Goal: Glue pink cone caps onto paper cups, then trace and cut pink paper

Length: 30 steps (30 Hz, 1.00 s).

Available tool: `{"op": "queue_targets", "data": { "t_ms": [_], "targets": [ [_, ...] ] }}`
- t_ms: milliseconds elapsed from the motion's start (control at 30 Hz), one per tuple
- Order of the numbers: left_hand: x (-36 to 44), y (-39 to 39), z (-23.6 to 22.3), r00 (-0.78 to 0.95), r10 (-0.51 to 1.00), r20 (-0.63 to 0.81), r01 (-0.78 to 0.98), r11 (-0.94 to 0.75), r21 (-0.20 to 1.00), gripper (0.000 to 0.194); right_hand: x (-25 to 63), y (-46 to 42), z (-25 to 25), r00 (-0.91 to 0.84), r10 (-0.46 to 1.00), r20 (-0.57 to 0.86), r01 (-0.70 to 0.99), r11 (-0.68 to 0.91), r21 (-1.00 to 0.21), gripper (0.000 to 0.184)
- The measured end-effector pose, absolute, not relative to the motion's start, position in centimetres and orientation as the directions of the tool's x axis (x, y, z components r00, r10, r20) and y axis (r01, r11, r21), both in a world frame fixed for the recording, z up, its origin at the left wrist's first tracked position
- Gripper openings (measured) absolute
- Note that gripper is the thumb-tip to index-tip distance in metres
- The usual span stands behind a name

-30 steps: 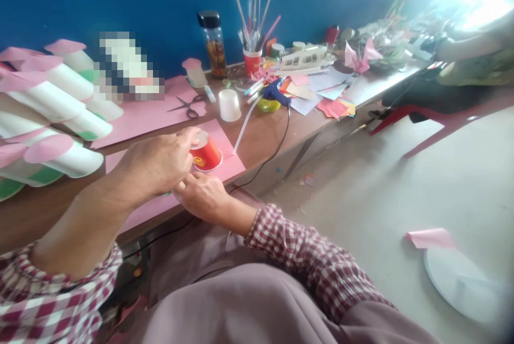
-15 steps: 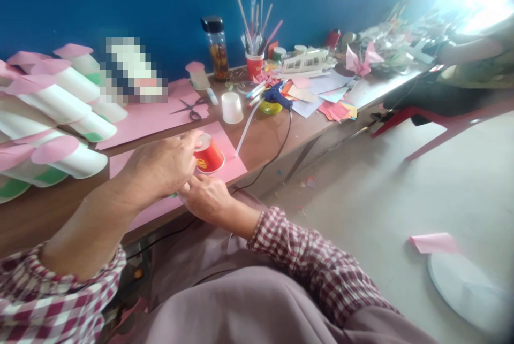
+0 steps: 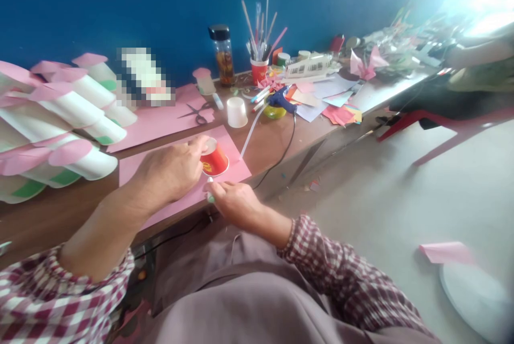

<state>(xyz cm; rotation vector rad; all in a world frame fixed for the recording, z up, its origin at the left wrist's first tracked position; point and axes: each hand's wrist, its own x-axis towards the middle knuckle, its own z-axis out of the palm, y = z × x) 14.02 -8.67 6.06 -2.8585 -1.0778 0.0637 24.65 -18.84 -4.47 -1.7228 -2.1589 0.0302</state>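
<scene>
A red paper cup with yellow print stands upside down on a sheet of pink paper. My left hand is closed on the cup's left side, its fingertips at the pale raised base. Just in front of the cup, my right hand pinches a small white-and-green thing, mostly hidden by the fingers, so its kind is unclear. Beyond the cup stands an upturned white paper cup. A blue glue gun rests to its right, a white glue stick reaching toward the pink sheet.
White paper rolls with pink tops are stacked at the left. Black-handled scissors lie on pink paper. A bottle and a red cup of brushes stand by the wall. The glue gun's cord hangs over the table edge.
My right hand has drawn away from my left hand toward the right, with the small white-and-green thing in its fingers. My left hand stays at the red paper cup. The view has shifted slightly.
</scene>
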Motion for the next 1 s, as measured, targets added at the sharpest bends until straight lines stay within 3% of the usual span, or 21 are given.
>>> {"op": "queue_targets", "data": {
  "t_ms": [200, 300, 400, 567, 800, 1000],
  "targets": [
    [14.2, -8.9, 6.5, 0.738, 0.674, -0.021, 0.668, -0.734, -0.122, 0.041, 27.3, -18.6, -3.8, 0.039, 0.968, 0.249, 0.862, 0.093, -0.498, 0.021],
    [14.2, -9.0, 6.6, 0.731, 0.681, -0.026, 0.675, -0.728, -0.119, 0.041, 29.0, -18.2, -3.5, 0.087, 0.952, 0.294, 0.726, 0.141, -0.673, 0.018],
    [14.3, -9.1, 6.6, 0.719, 0.694, -0.028, 0.687, -0.717, -0.115, 0.043, 30.5, -17.5, -3.4, 0.121, 0.921, 0.371, 0.587, 0.235, -0.775, 0.016],
    [14.2, -9.0, 6.4, 0.728, 0.686, -0.012, 0.679, -0.723, -0.124, 0.044, 31.9, -16.1, -3.7, 0.175, 0.918, 0.357, 0.477, 0.238, -0.846, 0.018],
    [14.1, -8.7, 6.2, 0.734, 0.679, -0.017, 0.673, -0.73, -0.118, 0.047, 32.8, -14.1, -3.8, 0.273, 0.889, 0.367, 0.482, 0.203, -0.852, 0.017],
    [14.1, -8.9, 5.0, 0.718, 0.69, 0.094, 0.696, -0.713, -0.08, 0.033, 33.0, -14.6, -4.0, 0.421, 0.827, 0.373, 0.239, 0.295, -0.925, 0.022]
  ]
}}
